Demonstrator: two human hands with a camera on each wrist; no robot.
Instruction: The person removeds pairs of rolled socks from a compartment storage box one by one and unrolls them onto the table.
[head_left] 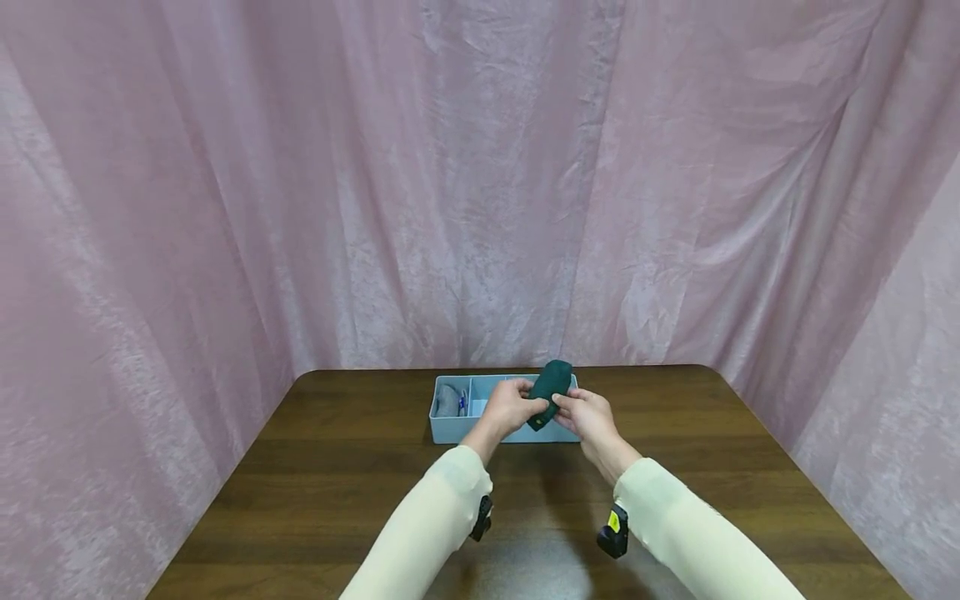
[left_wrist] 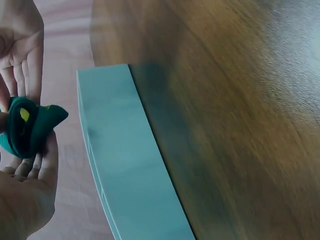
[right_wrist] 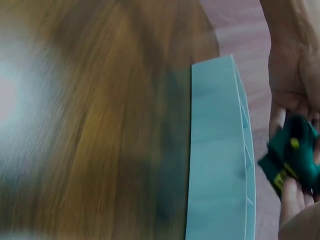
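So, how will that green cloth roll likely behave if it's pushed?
The green cloth roll would probably give softly, since its end shows folded fabric. It may roll a little, given its rounded, elongated shape. Its visible layers suggest it could loosen.

You have 2 hands, 2 pale sleeves, 2 wrist cameras, 1 green cloth roll, 1 grey bundle, 1 divided box, 1 table
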